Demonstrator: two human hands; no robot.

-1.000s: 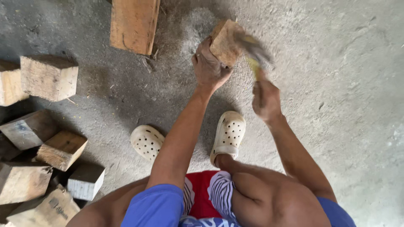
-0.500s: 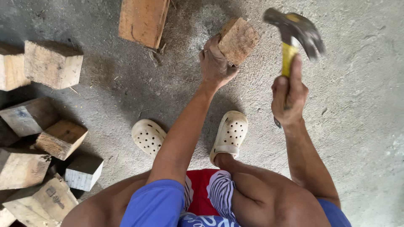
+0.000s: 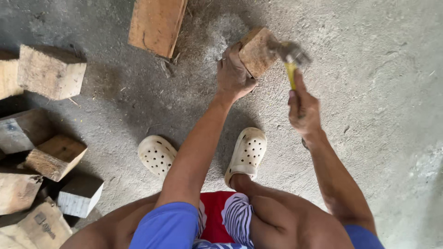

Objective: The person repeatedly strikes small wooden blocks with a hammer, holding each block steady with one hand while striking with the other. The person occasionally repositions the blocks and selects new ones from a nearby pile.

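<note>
- Head view, upper centre: left hand [image 3: 234, 74] grips the small brown wooden block [image 3: 256, 51] on the grey concrete floor [image 3: 378, 69].
- Right hand [image 3: 303, 107] clenches the yellow-handled hammer [image 3: 290, 57], its head blurred at the block: striking step.
- Next blow needs fingers clear.

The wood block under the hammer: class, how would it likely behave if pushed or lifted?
The wood block looks solid and thick, so probably stiff and fairly heavy for its size. Its flat faces and square edges suggest it would slide or tip, not roll. It sits tilted on the concrete floor, steadied by the left hand, so it may shift when the hammer in the right hand lands.
</note>
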